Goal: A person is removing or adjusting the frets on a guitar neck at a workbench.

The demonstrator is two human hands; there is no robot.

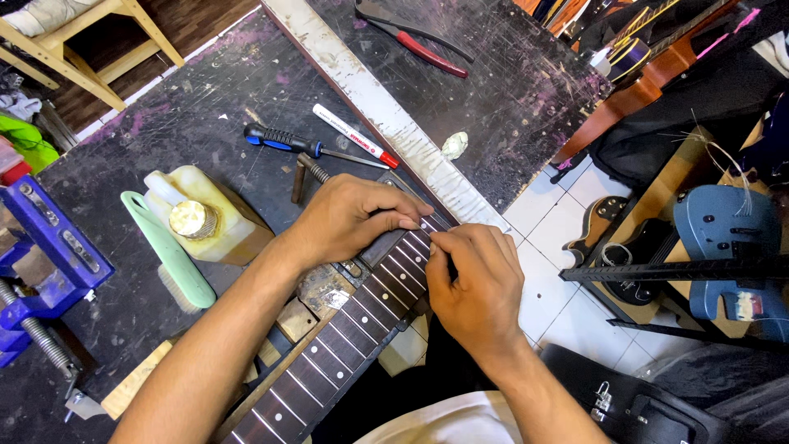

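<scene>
Fretboard (345,353) is pinned by the left hand (349,218), fingers pressed together; right hand (477,284) fingers pinch its edge. Screwdriver (283,140), marker (353,134) and bottle (205,215) lie beside on the desk (205,90).

the guitar neck (329,362) lies slantwise on the worktop (205,107), running from the near edge up toward the middle. the left hand (349,218) rests on its far end, and the right hand (477,288) touches the same end from the right. left of the neck stands a bottle (205,218), with a brush (168,251) just beside it on the left and a vise (45,263) further left. behind the hands lie a screwdriver (296,144) and a marker (353,136), then a long bar (378,107). pliers (419,41) lie beyond it.
</scene>
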